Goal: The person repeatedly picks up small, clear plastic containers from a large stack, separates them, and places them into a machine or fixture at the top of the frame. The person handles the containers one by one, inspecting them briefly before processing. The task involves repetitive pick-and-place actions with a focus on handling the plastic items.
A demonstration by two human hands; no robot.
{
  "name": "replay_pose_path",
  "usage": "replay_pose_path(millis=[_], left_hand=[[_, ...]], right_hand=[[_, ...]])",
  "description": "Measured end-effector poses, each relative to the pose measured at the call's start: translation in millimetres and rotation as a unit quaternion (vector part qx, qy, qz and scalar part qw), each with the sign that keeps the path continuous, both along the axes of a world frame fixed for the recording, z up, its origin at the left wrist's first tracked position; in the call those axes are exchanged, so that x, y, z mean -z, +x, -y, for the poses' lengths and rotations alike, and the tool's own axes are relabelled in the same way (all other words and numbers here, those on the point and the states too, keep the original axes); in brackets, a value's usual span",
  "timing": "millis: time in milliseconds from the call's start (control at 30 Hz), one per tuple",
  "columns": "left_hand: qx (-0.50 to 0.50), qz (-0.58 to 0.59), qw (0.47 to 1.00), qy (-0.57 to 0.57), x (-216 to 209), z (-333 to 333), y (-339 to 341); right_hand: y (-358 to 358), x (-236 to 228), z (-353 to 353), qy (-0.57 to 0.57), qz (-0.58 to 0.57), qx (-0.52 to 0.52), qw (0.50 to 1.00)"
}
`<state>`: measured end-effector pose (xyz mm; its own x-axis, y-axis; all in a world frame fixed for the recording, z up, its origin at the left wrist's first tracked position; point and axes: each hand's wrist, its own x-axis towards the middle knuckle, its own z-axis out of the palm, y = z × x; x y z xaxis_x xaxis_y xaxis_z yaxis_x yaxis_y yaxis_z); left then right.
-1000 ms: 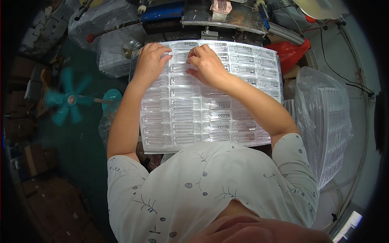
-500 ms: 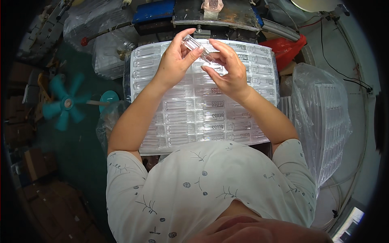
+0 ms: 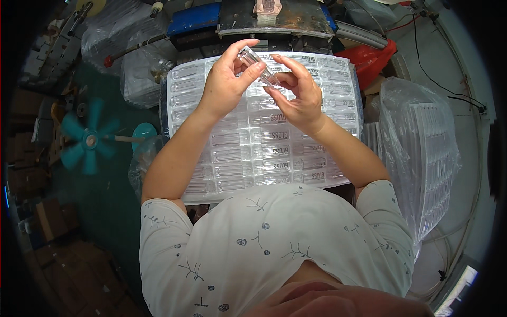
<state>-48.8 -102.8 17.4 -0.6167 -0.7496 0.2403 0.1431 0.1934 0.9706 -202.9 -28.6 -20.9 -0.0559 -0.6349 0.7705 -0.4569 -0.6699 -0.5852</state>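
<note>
A clear, square-sided plastic tube (image 3: 256, 62) is held at a slant above the tray, its upper end to the left. Closed round that upper end is my left hand (image 3: 228, 79), thumb along the near side. My right hand (image 3: 301, 95) grips the lower end between thumb and fingers, with the index finger raised off it. Beneath both hands lies a wide white tray (image 3: 251, 122) holding rows of similar clear tubes, several with dark printed lettering. My hands hide some of its far rows.
Beyond the tray stands a machine with a dark metal plate (image 3: 301, 21) and a pale fixture (image 3: 267, 7). A red bag (image 3: 369, 61) hangs at its right. Bagged trays (image 3: 430, 158) stand at the right; a teal fan (image 3: 90, 138) is at the left.
The tube has shifted slightly, and the right thumb now sits closer to its lower end. My left hand keeps its grip. The whole view has shifted a little.
</note>
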Motion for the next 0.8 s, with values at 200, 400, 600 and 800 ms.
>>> replay_pose_path(millis=[200,400,600,800], left_hand=[[0.0,-0.006,1.0,0.018,4.6,8.7,-2.7],[-0.145,0.186,0.959,-0.156,13.6,59.0,-31.1],[-0.347,0.319,0.78,-0.412,-2.9,106.5,-108.8],[-0.345,0.272,0.812,-0.384,-29.8,77.4,-84.7]], right_hand=[[-1.4,-11.8,-3.7,-0.072,-0.138,0.043,0.987],[-30.2,-26.1,17.0,-0.052,-0.092,0.143,0.984],[-62.1,-34.0,48.4,-0.06,-0.033,0.252,0.965],[-70.5,-38.7,86.0,-0.157,-0.09,0.28,0.943]])
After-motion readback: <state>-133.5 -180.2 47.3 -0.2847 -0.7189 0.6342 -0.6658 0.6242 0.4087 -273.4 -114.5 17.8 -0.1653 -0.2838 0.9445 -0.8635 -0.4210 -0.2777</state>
